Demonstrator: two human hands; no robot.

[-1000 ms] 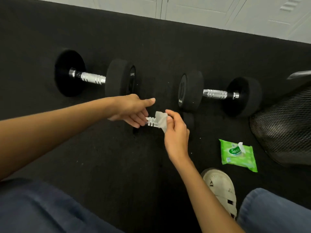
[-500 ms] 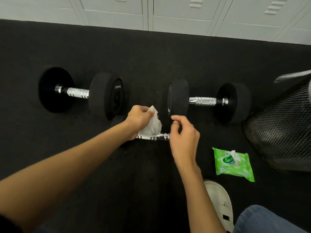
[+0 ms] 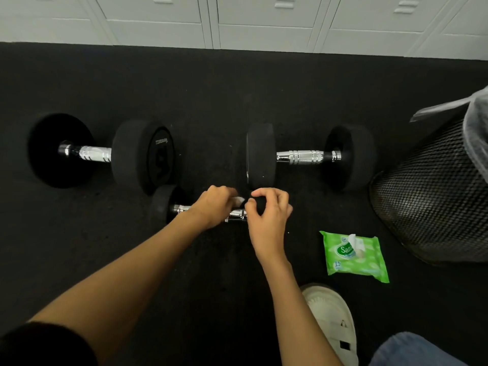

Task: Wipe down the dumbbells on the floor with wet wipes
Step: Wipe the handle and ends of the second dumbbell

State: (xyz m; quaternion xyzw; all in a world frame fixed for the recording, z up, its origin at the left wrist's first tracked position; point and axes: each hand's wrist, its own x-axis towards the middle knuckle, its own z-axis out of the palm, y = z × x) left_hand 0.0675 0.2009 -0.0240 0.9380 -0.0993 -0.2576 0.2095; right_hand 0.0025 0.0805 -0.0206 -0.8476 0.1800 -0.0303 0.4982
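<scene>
While I crouch on the black rubber floor [image 3: 237, 88] before white lockers [image 3: 264, 19], a large dumbbell [image 3: 105, 154] lies at left. My left hand [image 3: 214, 208] presses a white wipe [image 3: 239, 200] on the small dumbbell [image 3: 169, 204] chrome handle; my right hand [image 3: 269, 220] fingers curl around its black end. Another dumbbell [image 3: 309, 157], green wipes pack [image 3: 353, 256] and mesh bin [image 3: 435, 196] lie at right.

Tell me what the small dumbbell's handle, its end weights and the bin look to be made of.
Small dumbbell handle: polished chromed metal, judging by bright mirror-like glints and ridged rings. End weight: matte black, probably rubber or a rubber coating; it shows no shine. Bin: black wire mesh, likely metal, with a see-through grid and a clear plastic liner.
</scene>
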